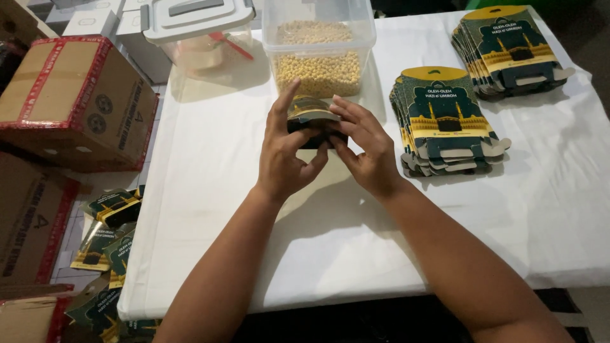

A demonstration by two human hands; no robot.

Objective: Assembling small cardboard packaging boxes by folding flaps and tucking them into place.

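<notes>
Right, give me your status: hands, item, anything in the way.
Left hand and right hand both gripping small dark green carton, above white tablecloth. Clear tub of yellow pellets just behind. Nothing between the hands.

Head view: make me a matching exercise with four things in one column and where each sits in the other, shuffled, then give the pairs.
Things
1. small dark green and gold carton
2. clear tub of yellow beans
3. near stack of flat printed cartons
4. brown cardboard box with red tape

Places
A. off the table's left edge
B. on the white tablecloth, right of the hands
C. held between the left hand and right hand
D. at the table's far side, just beyond the hands

Pairs: 1-C, 2-D, 3-B, 4-A
</notes>
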